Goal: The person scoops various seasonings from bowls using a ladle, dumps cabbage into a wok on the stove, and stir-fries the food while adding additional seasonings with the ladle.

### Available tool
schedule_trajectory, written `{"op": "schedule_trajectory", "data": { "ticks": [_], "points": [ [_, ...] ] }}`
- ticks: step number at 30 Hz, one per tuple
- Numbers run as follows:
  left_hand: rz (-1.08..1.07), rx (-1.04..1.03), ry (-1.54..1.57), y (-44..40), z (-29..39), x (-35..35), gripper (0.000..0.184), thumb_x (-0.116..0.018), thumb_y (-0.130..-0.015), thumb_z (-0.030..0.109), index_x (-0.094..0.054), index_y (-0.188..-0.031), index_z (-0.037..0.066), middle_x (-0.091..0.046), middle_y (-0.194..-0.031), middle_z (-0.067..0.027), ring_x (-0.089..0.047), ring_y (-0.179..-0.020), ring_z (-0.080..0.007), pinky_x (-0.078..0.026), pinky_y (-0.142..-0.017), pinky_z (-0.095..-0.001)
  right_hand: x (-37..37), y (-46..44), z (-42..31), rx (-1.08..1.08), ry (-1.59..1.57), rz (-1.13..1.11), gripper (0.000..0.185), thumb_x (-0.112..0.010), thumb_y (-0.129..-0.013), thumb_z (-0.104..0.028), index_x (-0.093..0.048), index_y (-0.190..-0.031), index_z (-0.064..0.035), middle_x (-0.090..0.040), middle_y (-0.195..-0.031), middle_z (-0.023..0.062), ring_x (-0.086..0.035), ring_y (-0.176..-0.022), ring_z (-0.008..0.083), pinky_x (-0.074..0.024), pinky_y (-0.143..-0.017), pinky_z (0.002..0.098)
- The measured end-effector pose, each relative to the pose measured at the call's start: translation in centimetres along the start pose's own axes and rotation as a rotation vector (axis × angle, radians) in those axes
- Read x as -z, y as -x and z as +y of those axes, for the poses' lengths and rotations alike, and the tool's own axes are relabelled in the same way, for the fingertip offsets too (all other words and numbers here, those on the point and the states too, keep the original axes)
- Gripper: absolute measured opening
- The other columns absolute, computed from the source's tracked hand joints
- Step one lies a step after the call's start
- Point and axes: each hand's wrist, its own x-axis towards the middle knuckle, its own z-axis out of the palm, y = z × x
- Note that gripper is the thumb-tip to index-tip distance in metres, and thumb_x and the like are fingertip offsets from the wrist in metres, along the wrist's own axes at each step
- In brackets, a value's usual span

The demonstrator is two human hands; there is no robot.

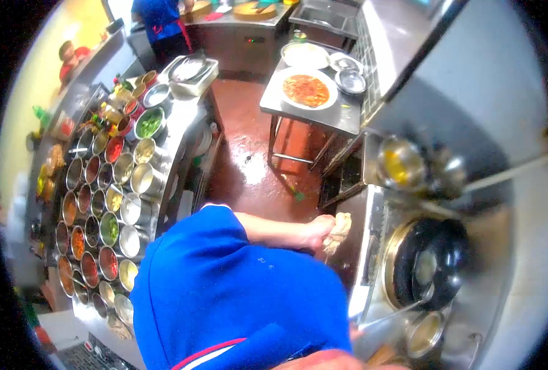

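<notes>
My left hand (319, 232) is closed around a crumpled pale cloth (342, 229), held beside the stove's edge. A black wok (453, 246) sits on the burner at the right, with a little pale liquid at its bottom. The bowl of a long-handled ladle (427, 292) rests low inside the wok. Its handle runs down-left to my right hand (353, 333), of which only a sliver shows past my blue shirt; the rest is hidden. Close to the wok's near side stands a metal pot (425, 333) with yellowish contents.
On the left counter stand several metal containers of ingredients (108, 228). A steel table (274, 102) ahead bears a white plate of red food (307, 91). Behind the wok is a metal bowl with yellow liquid (397, 171). A person in blue (160, 28) stands at the far counter.
</notes>
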Motion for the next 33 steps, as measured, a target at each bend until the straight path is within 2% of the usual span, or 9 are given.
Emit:
{"op": "schedule_trajectory", "data": {
  "ticks": [4,7,9,10,13,19,22,25,33],
  "points": [
    [0.021,0.043,0.054,1.5,3.4,-0.5,0.021,-0.046,-0.092,0.010,-0.067,-0.091,0.004,-0.068,-0.086,-0.0140,-0.065,-0.076,-0.0300,-0.051,-0.068,-0.0502,-0.5,-0.6,-0.6,-0.109,0.132,-0.009,0.042,-0.067,-0.079,-0.016,-0.045,-0.113,-0.0041,-0.063,-0.101,0.0257,-0.064,-0.091,0.0463,-0.0492,-0.078,0.0545],
    [-0.197,0.019,0.134,-2.0,3.0,3.3,0.019,-0.047,-0.099,0.017,-0.062,-0.088,0.013,-0.060,-0.073,-0.0034,-0.057,-0.060,-0.0199,-0.047,-0.053,-0.0405,-1.0,-1.0,-3.1,-0.071,0.164,0.001,0.042,-0.066,-0.079,-0.015,-0.045,-0.113,-0.0041,-0.063,-0.101,0.0257,-0.064,-0.091,0.0461,-0.0492,-0.078,0.0543],
    [-0.196,0.020,0.219,-2.6,3.9,4.2,0.021,-0.046,-0.092,0.008,-0.067,-0.093,0.003,-0.069,-0.089,-0.0135,-0.067,-0.077,-0.0277,-0.055,-0.068,-0.0463,-1.4,-1.6,-4.5,-0.031,0.186,-0.001,0.042,-0.066,-0.079,-0.015,-0.045,-0.113,-0.0040,-0.063,-0.101,0.0257,-0.064,-0.091,0.0459,-0.0491,-0.078,0.0543],
    [-0.052,0.003,0.146,-2.2,4.4,4.3,0.022,-0.046,-0.093,0.008,-0.067,-0.094,0.003,-0.069,-0.090,-0.0133,-0.068,-0.077,-0.0277,-0.055,-0.069,-0.0459,-1.7,-2.0,-5.0,-0.011,0.196,-0.004,0.042,-0.066,-0.079,-0.015,-0.045,-0.114,-0.0040,-0.063,-0.101,0.0257,-0.064,-0.091,0.0459,-0.0491,-0.078,0.0542],
    [0.080,0.029,0.112,2.2,7.5,2.3,0.022,-0.045,-0.093,0.009,-0.066,-0.094,0.004,-0.068,-0.089,-0.0132,-0.067,-0.077,-0.0282,-0.055,-0.068,-0.0466,-2.0,-3.0,-6.7,0.036,0.214,-0.017,0.041,-0.065,-0.079,-0.014,-0.045,-0.114,-0.0039,-0.063,-0.101,0.0257,-0.064,-0.091,0.0457,-0.0491,-0.078,0.0541],
    [0.097,-0.029,0.192,2.2,8.8,3.5,0.014,-0.050,-0.095,0.012,-0.063,-0.093,0.009,-0.067,-0.090,-0.0126,-0.064,-0.078,-0.0286,-0.051,-0.072,-0.0545,-2.8,-4.5,-9.2,0.102,0.219,-0.034,0.041,-0.064,-0.080,-0.013,-0.045,-0.114,-0.0038,-0.063,-0.101,0.0257,-0.064,-0.091,0.0453,-0.0490,-0.078,0.0539],
    [-0.074,0.011,0.204,-0.6,7.4,5.8,0.013,-0.051,-0.094,0.011,-0.063,-0.093,0.008,-0.067,-0.087,-0.0113,-0.064,-0.075,-0.0266,-0.054,-0.072,-0.0501,-2.9,-4.7,-10.3,0.122,0.215,-0.043,0.041,-0.064,-0.080,-0.013,-0.045,-0.114,-0.0038,-0.063,-0.101,0.0256,-0.064,-0.091,0.0451,-0.0489,-0.078,0.0537],
    [0.035,0.015,0.176,-0.6,7.3,5.7,0.012,-0.052,-0.094,0.011,-0.063,-0.096,0.007,-0.069,-0.087,-0.0110,-0.066,-0.074,-0.0256,-0.056,-0.071,-0.0464,-3.1,-5.4,-11.2,0.141,0.201,-0.048,0.041,-0.064,-0.080,-0.012,-0.045,-0.115,-0.0037,-0.063,-0.101,0.0256,-0.064,-0.092,0.0449,-0.0488,-0.078,0.0536],
    [0.004,0.064,0.164,-2.7,6.2,6.7,0.020,-0.047,-0.095,0.011,-0.065,-0.099,0.003,-0.068,-0.097,-0.0156,-0.066,-0.085,-0.0311,-0.053,-0.074,-0.0532,-3.3,-5.2,-12.6,0.167,0.194,-0.060,0.040,-0.062,-0.080,-0.011,-0.044,-0.115,-0.0035,-0.063,-0.101,0.0256,-0.064,-0.092,0.0444,-0.0487,-0.079,0.0533]
  ]
}}
